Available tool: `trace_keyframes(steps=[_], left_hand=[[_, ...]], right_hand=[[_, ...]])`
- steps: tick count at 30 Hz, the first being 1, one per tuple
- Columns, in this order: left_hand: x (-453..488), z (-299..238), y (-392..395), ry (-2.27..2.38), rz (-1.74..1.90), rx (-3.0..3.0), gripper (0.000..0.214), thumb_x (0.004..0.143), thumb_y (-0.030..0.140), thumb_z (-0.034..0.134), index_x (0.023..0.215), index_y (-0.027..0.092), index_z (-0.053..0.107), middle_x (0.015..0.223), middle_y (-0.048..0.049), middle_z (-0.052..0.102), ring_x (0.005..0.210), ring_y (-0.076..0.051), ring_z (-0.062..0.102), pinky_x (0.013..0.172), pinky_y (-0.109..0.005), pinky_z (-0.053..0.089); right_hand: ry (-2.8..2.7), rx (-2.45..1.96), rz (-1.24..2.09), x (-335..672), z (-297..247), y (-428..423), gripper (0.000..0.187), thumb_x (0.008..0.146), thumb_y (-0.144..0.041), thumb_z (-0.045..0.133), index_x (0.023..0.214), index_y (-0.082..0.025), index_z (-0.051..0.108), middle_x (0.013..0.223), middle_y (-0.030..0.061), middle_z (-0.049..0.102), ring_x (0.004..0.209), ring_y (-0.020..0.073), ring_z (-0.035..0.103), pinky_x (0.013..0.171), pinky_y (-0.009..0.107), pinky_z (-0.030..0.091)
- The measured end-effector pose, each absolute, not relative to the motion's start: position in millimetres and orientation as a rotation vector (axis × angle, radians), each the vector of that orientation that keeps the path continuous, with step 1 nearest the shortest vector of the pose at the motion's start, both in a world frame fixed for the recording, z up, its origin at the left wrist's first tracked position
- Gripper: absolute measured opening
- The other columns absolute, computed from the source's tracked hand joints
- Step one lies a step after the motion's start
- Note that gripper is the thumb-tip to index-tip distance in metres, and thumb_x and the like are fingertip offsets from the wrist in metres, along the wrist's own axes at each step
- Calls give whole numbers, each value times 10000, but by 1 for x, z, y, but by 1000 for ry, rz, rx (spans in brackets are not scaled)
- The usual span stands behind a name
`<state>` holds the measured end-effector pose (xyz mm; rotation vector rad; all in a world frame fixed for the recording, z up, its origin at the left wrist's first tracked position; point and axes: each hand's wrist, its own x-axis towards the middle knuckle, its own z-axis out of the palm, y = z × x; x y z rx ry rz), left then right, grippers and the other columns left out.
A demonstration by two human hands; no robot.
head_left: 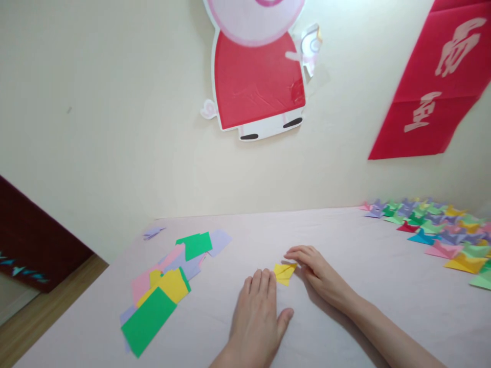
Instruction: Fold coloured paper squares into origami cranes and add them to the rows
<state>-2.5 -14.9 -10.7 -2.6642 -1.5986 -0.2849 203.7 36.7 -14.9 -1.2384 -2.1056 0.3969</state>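
Observation:
A small yellow folded paper (284,273) lies on the pale pink table (345,240), near its middle. My left hand (258,312) rests flat on the table just below and left of it, fingers stretched out, fingertips at the paper's left edge. My right hand (316,271) comes in from the right, fingers laid down on the paper's upper right corner, pressing it. Neither hand lifts the paper.
A loose spread of coloured paper squares (169,286), green, yellow, pink and lilac, lies at the left. Several folded paper shapes (437,230) crowd the far right. A lilac scrap (153,232) sits near the back left. A cartoon cutout (257,71) and red banner (433,87) hang on the wall.

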Motion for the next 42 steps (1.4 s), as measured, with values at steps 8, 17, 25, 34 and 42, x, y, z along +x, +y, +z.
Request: trace_keyframes(steps=[8,17,25,34,42], left_hand=[[-2,17,-2,-1670,-596,-2736,132,913,241,551,1006,183,625,1011,-57,603,967,-247,513,857,-412,435],[1,13,-3,-1816,-778,-2727,241,925,166,448,780,202,637,1007,-46,569,995,-224,478,839,-389,415],[-1,8,0,-1672,-954,-2711,503,840,62,472,1317,198,392,1292,-97,456,1193,-239,409,984,-416,386],[-8,10,11,-1510,-757,-2828,368,867,10,454,1098,260,593,1310,-25,518,1223,-223,419,991,-410,387],[-6,14,6,-1418,-614,-2924,351,856,25,468,1140,209,559,1125,-26,603,1050,-188,517,949,-345,406]], right_hand=[[-1965,-1087,737,194,1,34,182,885,-161,487,917,-212,659,879,46,665,850,188,586,793,334,481],[-1675,-1239,835,177,-1,27,215,927,-325,462,1060,-207,584,712,-22,545,660,156,544,619,275,458],[-1902,-1191,359,177,3,27,114,930,-202,443,965,-210,551,910,55,607,868,214,542,800,367,458],[-1995,-1216,417,172,8,23,73,891,-151,505,860,-211,533,853,30,596,819,199,540,756,344,452],[-2178,-1244,302,175,4,25,179,861,-85,521,818,-220,631,848,27,642,835,196,564,763,335,447]])
